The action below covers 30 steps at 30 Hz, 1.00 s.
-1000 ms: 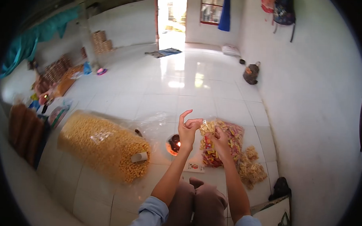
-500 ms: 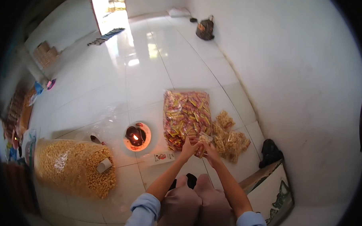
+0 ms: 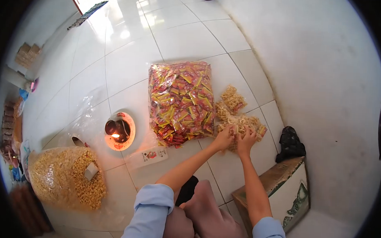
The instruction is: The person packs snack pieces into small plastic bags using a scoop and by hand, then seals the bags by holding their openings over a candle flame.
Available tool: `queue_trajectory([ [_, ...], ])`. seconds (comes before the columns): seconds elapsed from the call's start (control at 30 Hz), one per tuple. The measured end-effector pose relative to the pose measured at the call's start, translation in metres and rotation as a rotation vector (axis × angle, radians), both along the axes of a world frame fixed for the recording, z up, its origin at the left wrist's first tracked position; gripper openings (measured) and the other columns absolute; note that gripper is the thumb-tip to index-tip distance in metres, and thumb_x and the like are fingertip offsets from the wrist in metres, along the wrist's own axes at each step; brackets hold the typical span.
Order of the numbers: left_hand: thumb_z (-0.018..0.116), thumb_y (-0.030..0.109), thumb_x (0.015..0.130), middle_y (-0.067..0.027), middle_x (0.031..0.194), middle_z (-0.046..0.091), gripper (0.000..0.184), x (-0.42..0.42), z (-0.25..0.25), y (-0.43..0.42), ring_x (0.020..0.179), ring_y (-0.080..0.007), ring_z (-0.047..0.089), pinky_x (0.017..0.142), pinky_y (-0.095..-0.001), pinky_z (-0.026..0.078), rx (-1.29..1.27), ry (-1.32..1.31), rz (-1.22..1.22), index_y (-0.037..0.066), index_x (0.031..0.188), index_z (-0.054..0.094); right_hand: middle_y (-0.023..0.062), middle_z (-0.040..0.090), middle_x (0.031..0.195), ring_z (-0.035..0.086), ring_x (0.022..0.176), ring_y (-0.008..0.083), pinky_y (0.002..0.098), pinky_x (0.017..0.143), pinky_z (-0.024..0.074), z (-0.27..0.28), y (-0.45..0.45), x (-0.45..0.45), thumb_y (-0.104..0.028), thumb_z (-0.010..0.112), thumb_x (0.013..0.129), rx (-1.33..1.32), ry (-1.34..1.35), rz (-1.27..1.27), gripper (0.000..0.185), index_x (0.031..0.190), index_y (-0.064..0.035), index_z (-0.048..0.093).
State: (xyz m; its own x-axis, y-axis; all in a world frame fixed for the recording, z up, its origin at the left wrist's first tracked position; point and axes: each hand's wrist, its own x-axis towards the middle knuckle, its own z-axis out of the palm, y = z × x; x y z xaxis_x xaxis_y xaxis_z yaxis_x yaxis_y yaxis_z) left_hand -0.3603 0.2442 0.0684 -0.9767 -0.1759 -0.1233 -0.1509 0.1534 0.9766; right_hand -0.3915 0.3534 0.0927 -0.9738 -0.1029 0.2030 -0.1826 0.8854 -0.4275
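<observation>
Hands [image 3: 246, 141] touch a snack packet [image 3: 250, 121] whose long axis runs roughly crosswise.

The sack of packets [image 3: 182, 102] lies mid-floor [image 3: 129, 66], with the plate [image 3: 132, 136] to its left and the card [image 3: 152, 156] just nearer than both. Farther left and nearer lies the snack sack [image 3: 48, 172], a cup [image 3: 91, 171] on its contents. Right of the packets is the pile of small bags [image 3: 233, 99], left hand [image 3: 224, 139] and right hand [image 3: 246, 142] at its near side; nearer, beside the wall [image 3: 325, 102], stands the box [image 3: 294, 198].

Golden snack packets [image 3: 236, 117], red and yellow sachets [image 3: 180, 102]
</observation>
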Motion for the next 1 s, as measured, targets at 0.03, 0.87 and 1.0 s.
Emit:
queue_trajectory([
  [0.03, 0.054, 0.007, 0.082, -0.0125, 0.107, 0.057, 0.032, 0.006, 0.004, -0.006, 0.099, -0.0188, 0.055, 0.081, -0.0293, 0.045, -0.006, -0.008, 0.007, 0.004, 0.113, 0.047, 0.0132, 0.047, 0.101, 0.043, 0.096, 0.0283, 0.0391, 0.091, 0.0292, 0.000, -0.002, 0.005, -0.009, 0.059, 0.077, -0.006, -0.008, 0.007, 0.030, 0.104, -0.0025, 0.050],
  [0.87, 0.050, 0.009, 0.084, -0.0101, 0.091, 0.062, 0.021, 0.401, -0.033, -0.198, 0.079, -0.0167, 0.060, 0.067, -0.0283, 0.049, -0.013, -0.331, 0.854, 0.003, 0.104, 0.055, 0.0149, 0.055, 0.080, 0.055, 0.076, 0.0294, 0.0360, 0.068, 0.0433, -0.036, -0.210, 0.222, -0.006, 0.049, 0.076, -0.262, -0.654, 1.010, 0.009, 0.078, -0.0022, 0.058],
  [1.0, 0.048, -0.001, 0.079, -0.0147, 0.100, 0.057, 0.029, 0.377, -0.046, -0.235, 0.093, -0.0301, 0.054, 0.082, -0.0373, 0.043, -0.344, -0.273, 0.988, 0.004, 0.107, 0.053, 0.0138, 0.054, 0.081, 0.054, 0.076, 0.0292, 0.0353, 0.069, 0.0434, -0.057, -0.264, 0.238, -0.010, 0.056, 0.076, -0.247, -0.550, 1.147, 0.010, 0.082, -0.0017, 0.055],
])
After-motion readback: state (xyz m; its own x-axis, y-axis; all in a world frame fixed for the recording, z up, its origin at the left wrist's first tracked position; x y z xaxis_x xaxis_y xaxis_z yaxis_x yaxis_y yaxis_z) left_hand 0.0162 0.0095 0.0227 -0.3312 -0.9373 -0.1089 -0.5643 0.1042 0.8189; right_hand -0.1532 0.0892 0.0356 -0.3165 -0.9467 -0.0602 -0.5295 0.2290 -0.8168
